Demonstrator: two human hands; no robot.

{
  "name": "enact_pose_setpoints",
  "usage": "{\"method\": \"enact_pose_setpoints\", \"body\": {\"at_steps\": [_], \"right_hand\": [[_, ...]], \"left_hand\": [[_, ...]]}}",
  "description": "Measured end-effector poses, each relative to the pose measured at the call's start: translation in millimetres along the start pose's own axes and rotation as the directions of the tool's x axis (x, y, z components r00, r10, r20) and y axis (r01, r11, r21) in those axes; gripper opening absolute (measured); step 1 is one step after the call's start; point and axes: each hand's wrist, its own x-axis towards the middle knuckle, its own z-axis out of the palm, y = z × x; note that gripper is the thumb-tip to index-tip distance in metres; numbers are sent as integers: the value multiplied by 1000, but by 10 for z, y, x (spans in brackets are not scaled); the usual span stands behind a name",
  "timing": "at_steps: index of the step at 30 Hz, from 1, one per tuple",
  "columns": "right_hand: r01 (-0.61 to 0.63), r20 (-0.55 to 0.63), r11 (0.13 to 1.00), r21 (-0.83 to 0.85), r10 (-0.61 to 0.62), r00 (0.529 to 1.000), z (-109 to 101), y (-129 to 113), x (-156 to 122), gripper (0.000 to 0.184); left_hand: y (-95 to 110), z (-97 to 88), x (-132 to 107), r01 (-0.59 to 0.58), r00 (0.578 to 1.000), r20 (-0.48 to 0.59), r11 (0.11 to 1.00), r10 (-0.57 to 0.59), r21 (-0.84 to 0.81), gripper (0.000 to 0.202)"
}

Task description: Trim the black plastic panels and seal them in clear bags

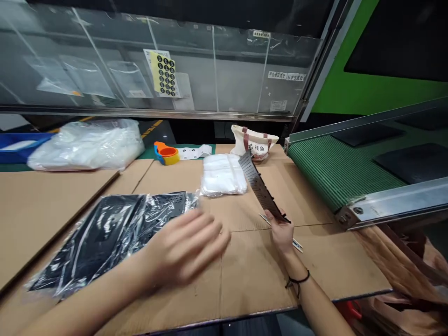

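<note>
My right hand (pixel 282 232) grips the near end of a flat black perforated plastic panel (pixel 259 185), held on edge and pointing away over the cardboard-covered table (pixel 252 270). A thin metal tool (pixel 297 243) lies under that hand. My left hand (pixel 189 245) is blurred, fingers spread, hovering empty just right of a pile of black panels in clear plastic bags (pixel 105 233). A stack of folded clear bags (pixel 222 175) lies beyond the hands.
A green conveyor belt (pixel 325 170) with more black panels (pixel 409 161) runs along the right. At the back stand a white tote bag (pixel 255 142), an orange tape dispenser (pixel 167 153), a big bag of white material (pixel 87 144) and a blue bin (pixel 17 144).
</note>
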Motion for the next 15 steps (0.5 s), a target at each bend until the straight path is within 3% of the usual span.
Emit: {"method": "enact_pose_setpoints", "body": {"at_steps": [2,3,6,8,11,15], "right_hand": [[-34,3,999,3,34,999,-3,4,-1,34],[-49,8,999,1,49,999,-5,11,-2,35],[-82,32,997,-7,82,996,1,37,-3,36],[-93,45,996,-8,94,995,10,50,-8,37],[-109,46,994,-5,109,993,19,57,-18,39],[-137,17,991,-4,137,990,8,59,-22,40]], "left_hand": [[-302,280,239,35,983,174,988,-62,153,24],[-453,453,339,94,940,303,973,-156,210,22],[-803,968,497,157,883,389,946,-263,284,9],[-910,1230,504,195,857,403,926,-321,325,10],[-942,1461,473,244,825,411,901,-387,360,17],[-987,1548,476,268,790,469,910,-395,316,23]]}}
